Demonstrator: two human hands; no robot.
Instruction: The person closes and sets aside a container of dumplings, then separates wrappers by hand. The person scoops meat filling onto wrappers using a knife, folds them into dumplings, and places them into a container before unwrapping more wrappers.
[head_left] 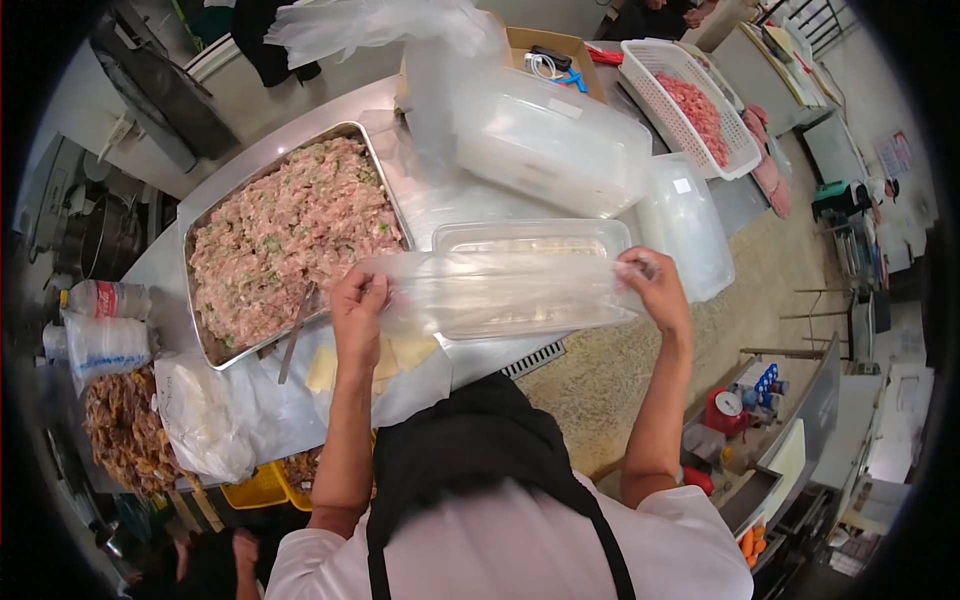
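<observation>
My left hand point(358, 302) and my right hand point(650, 282) pinch opposite ends of a clear plastic sheet point(500, 285), stretched between them. Beneath and behind the sheet lies a translucent rectangular plastic container point(535, 236), partly seen through it. To the left, a metal tray point(208, 345) holds minced meat point(290, 235) with green bits. A metal utensil handle point(293, 345) sticks out of the meat near my left wrist. Pale square wrappers point(385, 362) lie on plastic beside my left forearm.
Translucent containers point(555, 130) stand behind, with more plastic film point(450, 60) at the back. A white basket point(690, 100) of pink meat is at the back right. Dark brown meat pieces point(130, 430) and a bag point(200, 410) lie at left. A red scale point(727, 408) stands at right.
</observation>
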